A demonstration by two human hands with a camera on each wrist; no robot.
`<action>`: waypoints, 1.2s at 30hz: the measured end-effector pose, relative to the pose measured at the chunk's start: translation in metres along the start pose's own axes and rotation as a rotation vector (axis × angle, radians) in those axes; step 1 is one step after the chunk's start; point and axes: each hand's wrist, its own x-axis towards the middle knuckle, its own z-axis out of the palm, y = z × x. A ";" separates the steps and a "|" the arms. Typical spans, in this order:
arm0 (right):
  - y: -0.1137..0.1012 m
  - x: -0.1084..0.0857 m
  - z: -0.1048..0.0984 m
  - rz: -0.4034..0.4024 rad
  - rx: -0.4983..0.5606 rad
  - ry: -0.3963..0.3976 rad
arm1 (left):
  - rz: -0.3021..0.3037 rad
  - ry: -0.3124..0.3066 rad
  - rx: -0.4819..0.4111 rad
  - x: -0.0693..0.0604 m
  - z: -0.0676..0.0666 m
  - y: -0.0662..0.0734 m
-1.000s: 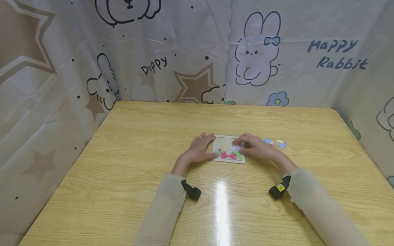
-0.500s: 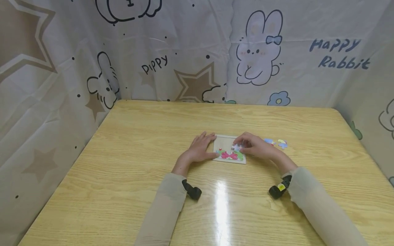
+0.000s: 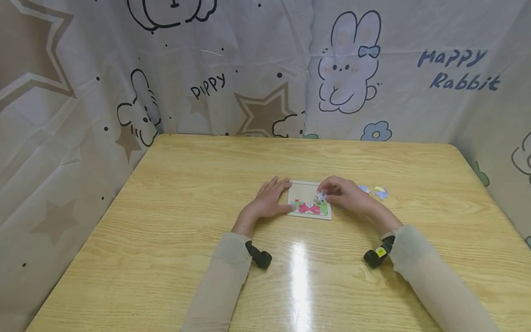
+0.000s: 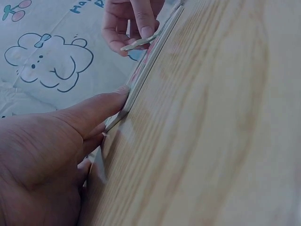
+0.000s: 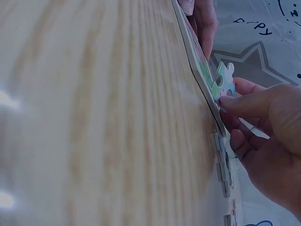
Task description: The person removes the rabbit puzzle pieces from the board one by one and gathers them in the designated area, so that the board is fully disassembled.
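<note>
A shallow puzzle tray [image 3: 302, 190] lies on the table, with pink and green pieces [image 3: 309, 208] along its near side. My left hand [image 3: 268, 202] rests at the tray's left edge, its thumb on the near left part of the frame and its fingers spread. My right hand [image 3: 347, 196] pinches a pale blue puzzle piece [image 3: 321, 197] between thumb and fingers over the tray's right side. In the right wrist view this piece [image 5: 225, 81] is tilted up from the tray. The left wrist view shows the left thumb on the tray's edge [image 4: 131, 96].
Loose puzzle pieces [image 3: 381, 192] lie on the wooden table [image 3: 186, 184] to the right of the tray, one partly behind the right hand. A printed curtain [image 3: 249, 55] stands behind and beside the table. Each wrist wears a black strap-mounted device [image 3: 261, 259].
My right hand has shifted slightly, and the pinched piece is now lifted and tilted more above the tray. The left hand stays at the tray's edge.
</note>
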 end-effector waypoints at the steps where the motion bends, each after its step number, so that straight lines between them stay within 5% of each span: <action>1: 0.000 0.000 0.000 0.000 0.001 0.001 | 0.000 0.000 0.000 0.000 0.000 0.000; 24: 0.014 -0.023 -0.022 0.082 0.082 0.048 | 0.011 -0.001 0.001 -0.002 -0.002 0.002; 36: 0.028 -0.047 -0.038 0.121 0.017 0.080 | 0.011 0.007 0.007 -0.002 -0.001 0.002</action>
